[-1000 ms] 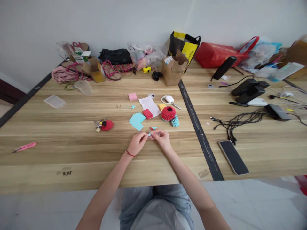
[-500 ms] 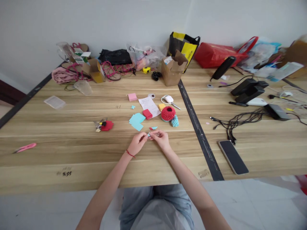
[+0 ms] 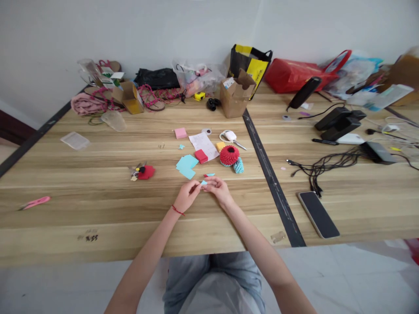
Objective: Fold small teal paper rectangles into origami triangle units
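Small blue folded paper, pointed tip

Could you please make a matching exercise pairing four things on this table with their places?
Things:
1. Small light blue paper piece
2. Red paper block
3. Pink-handled cutter
4. Smartphone

Places:
A. Right of the black strip
B. Between the two hands
C. At the far left of the view
D. Partly on the white sheet

Pairs: 1-B; 2-D; 3-C; 4-A
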Demonstrator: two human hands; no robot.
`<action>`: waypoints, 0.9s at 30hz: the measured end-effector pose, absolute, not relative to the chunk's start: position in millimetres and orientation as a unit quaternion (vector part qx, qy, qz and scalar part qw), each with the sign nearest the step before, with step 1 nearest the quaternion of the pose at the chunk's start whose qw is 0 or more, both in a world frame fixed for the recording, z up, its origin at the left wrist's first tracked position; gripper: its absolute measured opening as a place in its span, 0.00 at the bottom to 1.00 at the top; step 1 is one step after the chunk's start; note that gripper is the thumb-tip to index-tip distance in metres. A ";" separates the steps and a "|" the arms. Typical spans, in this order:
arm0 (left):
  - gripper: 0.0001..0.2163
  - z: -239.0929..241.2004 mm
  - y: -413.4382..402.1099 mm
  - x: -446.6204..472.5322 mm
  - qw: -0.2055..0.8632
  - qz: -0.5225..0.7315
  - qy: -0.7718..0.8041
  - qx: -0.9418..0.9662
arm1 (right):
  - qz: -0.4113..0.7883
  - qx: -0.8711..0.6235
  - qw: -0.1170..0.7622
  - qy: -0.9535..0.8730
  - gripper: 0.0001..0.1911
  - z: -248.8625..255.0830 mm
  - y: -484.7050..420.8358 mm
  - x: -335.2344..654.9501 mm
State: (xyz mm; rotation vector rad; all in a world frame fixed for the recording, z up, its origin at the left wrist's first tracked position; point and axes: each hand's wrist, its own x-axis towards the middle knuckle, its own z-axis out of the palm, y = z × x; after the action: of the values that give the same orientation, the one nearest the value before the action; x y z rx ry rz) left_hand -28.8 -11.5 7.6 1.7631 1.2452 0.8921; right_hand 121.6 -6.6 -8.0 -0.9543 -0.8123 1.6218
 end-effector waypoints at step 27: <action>0.14 4.2 -9.1 -31.9 0.443 0.362 0.479 0.665 | 0.673 -0.386 0.500 -0.385 0.15 -8.3 -5.9 118.5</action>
State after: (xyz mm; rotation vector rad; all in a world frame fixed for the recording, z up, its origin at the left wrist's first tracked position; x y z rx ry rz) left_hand -31.9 -9.1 4.2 1.6506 1.1893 0.8974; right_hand 118.5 -5.9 -8.3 -0.9328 -0.9320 1.6286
